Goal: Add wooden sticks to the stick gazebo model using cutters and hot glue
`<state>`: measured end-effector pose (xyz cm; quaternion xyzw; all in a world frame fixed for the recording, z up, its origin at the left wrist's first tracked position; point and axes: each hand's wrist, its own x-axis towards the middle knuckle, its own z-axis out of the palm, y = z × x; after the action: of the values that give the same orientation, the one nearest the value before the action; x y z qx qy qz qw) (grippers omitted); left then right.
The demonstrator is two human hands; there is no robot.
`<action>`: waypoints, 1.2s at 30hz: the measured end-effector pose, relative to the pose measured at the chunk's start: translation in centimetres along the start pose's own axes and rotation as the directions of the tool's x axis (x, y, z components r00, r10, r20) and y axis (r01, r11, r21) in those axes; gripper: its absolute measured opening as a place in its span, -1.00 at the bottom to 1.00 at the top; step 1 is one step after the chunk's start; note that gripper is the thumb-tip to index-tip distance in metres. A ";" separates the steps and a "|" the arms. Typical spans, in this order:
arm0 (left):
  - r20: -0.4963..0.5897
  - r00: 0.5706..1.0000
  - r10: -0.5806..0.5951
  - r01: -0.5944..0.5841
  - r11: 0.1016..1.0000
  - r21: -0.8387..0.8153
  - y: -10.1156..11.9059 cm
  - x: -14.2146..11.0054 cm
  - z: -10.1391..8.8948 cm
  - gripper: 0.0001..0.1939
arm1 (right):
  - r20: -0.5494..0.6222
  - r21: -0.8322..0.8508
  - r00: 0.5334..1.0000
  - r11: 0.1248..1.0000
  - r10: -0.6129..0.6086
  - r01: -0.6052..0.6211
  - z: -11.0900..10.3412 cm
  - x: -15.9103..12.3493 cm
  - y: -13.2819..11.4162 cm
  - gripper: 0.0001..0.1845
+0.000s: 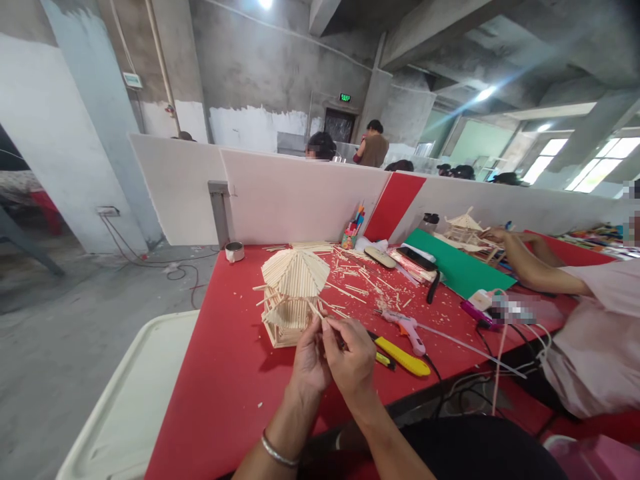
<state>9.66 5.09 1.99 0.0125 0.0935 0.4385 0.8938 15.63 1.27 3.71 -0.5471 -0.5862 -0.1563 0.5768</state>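
Observation:
My left hand (311, 360) and my right hand (353, 357) meet at the table's front. Their fingertips are pinched together around a thin wooden stick (316, 309), which points up and left. Just beyond them stands a small pavilion model (287, 323) built of pale wooden sticks, with a cone-like roof (295, 272). My hands partly cover its lower right side. Right of my right hand lie a yellow utility knife (403, 357) and a smaller yellow-and-black cutter (385, 361). A pink glue gun (407, 330) rests behind them.
Loose sticks and shavings (357, 290) litter the red table (200, 387). At its back are a tape roll (234, 252) and a pen cup (350, 235). A white partition (300, 197) runs behind. To the right, a co-worker's arm (545, 263) reaches over a green board (455, 263); cables (530, 360) hang nearby.

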 end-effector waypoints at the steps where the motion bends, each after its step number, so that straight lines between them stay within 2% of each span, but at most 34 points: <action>1: 0.005 1.000 -0.001 0.001 1.000 -0.002 0.0 0.1 0.0 -0.93 | -0.001 -0.003 1.000 1.000 -0.002 0.002 0.0 0.0 0.0 -0.88; 9: 0.014 1.000 -0.016 0.016 1.000 0.008 0.0 0.2 0.0 -0.89 | -0.010 -0.035 1.000 0.999 -0.024 0.024 0.1 0.0 0.1 -0.87; 16: 0.007 1.000 0.000 0.000 0.999 -0.038 0.0 0.1 0.3 -0.96 | -0.006 -0.065 0.999 0.997 -0.039 0.039 0.0 0.1 -0.1 -0.86; 21: 0.013 1.000 -0.012 0.013 0.999 -0.053 0.0 0.0 0.5 -0.93 | -0.024 -0.076 0.998 0.996 -0.057 0.055 0.0 0.0 -0.2 -0.89; 36: 0.001 1.000 -0.012 0.012 0.999 -0.052 0.0 0.0 0.0 -0.92 | -0.039 -0.083 0.997 0.995 -0.067 0.063 0.0 0.0 -0.2 -0.88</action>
<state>9.67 5.11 1.99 -0.0109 0.0819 0.4353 0.8965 15.48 1.21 3.81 -0.5473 -0.5845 -0.2104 0.5608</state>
